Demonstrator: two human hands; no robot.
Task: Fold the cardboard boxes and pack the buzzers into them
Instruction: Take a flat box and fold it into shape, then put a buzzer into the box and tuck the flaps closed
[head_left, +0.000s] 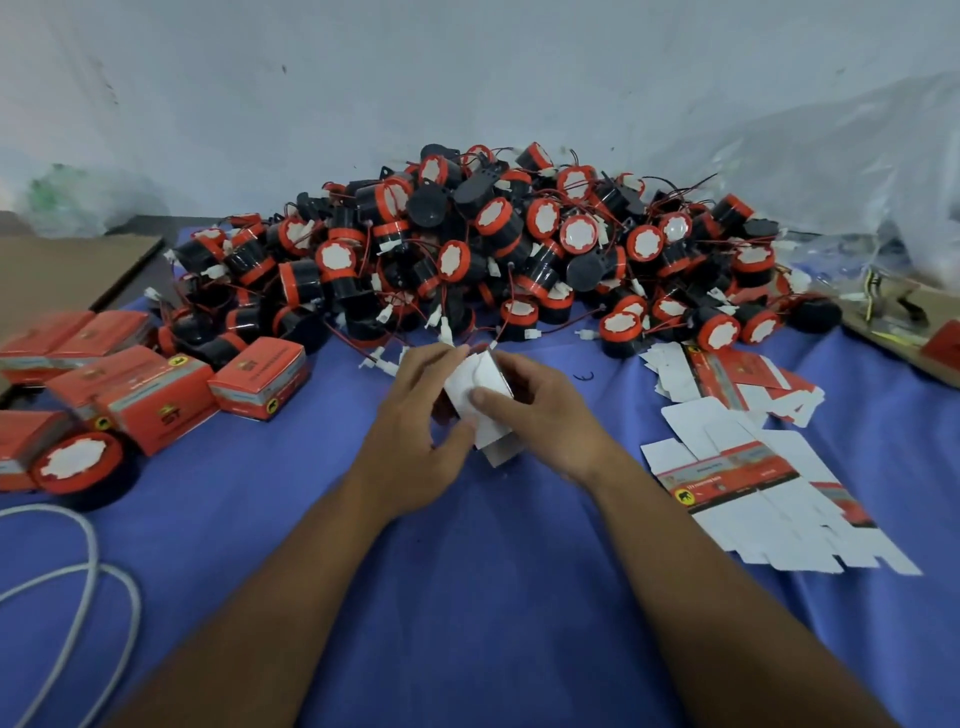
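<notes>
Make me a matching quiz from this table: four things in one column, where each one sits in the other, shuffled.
1 buzzer pile
2 closed boxes
3 flat box blanks
4 half-folded box

A on the right, lying flat
B in the middle, gripped by left hand and right hand
C at the back, heaped
D on the left, standing

Pairs: 1-C, 2-D, 3-A, 4-B

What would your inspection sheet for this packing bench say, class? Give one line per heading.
Surface: blue cloth covers the table.
Job's things: buzzers heaped at the back; folded boxes on the left; flat blanks on the right.
Clutter: cardboard sheet far left; plastic bag far right.
Grippers (hands): left hand and right hand both hold a part-folded box.
Cables: white cable looped at lower left.
Surroundings: grey wall behind.
</notes>
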